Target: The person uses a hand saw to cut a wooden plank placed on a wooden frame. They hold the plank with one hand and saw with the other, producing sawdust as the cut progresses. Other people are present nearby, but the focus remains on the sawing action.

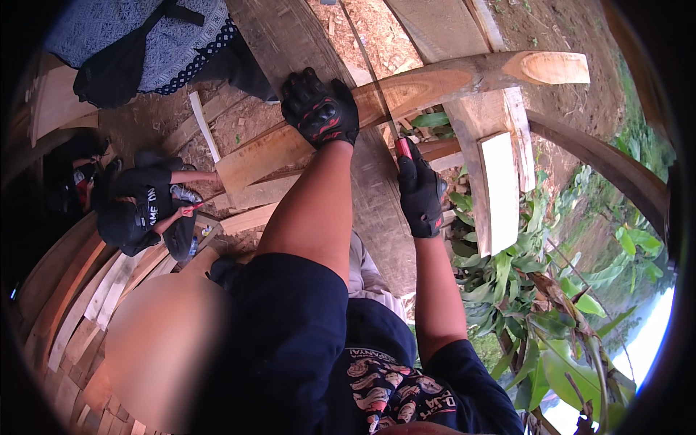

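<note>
My left hand [322,112], in a black glove with hard knuckle ridges and small red marks, lay on top of the long plank [428,83], its fingers stretched loosely forward across the wood and the thumb set apart. My right hand [423,192], gloved to match, was on the near side of the plank, fingers curled tightly round the smooth red handle of a saw [404,149], whose thin metal ran across the plank just right of my left hand. The plank was warm tan, streaked with grain, darker brown towards its right part and ending there in a pale, rounded patch. It lay crosswise over a broad, weathered grey-brown board [388,210]. Near the plank's right part, on my side, was a flat, creamy-white piece of wood [500,192], and beyond that, glossy green leaves [500,279]. A co-worker [138,199] in dark clothes sat off the plank's left end, one hand close to it. Past that end, on the far side, hung blue-and-white patterned cloth [177,51]; on the near side, rough boards [87,297] lay in a layered heap
</note>
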Demonstrator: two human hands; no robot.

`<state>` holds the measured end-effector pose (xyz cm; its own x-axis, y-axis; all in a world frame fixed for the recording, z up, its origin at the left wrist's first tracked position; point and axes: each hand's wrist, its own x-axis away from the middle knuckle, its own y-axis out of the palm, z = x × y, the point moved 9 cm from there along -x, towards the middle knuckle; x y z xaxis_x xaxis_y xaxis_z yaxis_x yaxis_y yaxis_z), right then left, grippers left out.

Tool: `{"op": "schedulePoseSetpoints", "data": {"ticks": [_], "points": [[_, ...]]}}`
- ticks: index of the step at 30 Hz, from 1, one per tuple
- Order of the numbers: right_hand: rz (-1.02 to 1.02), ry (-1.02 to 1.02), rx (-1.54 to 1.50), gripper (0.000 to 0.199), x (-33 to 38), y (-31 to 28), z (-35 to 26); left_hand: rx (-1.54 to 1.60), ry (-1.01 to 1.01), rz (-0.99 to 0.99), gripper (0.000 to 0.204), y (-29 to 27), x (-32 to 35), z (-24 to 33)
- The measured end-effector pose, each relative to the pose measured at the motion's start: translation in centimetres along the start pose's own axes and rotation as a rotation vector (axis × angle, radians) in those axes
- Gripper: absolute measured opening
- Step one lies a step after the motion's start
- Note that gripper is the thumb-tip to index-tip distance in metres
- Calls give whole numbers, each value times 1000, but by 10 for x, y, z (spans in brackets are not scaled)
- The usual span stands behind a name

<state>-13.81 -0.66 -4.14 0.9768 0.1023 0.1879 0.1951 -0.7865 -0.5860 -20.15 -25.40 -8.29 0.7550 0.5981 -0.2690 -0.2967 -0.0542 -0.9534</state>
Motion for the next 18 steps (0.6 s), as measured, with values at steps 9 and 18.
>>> {"op": "schedulePoseSetpoints", "data": {"ticks": [9, 18], "points": [[-123, 307, -40, 45, 60, -19, 39, -9, 0, -8, 63, 2, 1, -1], [-86, 538, -210, 48, 188, -70, 67, -32, -22, -11, 60, 3, 0, -2]]}}
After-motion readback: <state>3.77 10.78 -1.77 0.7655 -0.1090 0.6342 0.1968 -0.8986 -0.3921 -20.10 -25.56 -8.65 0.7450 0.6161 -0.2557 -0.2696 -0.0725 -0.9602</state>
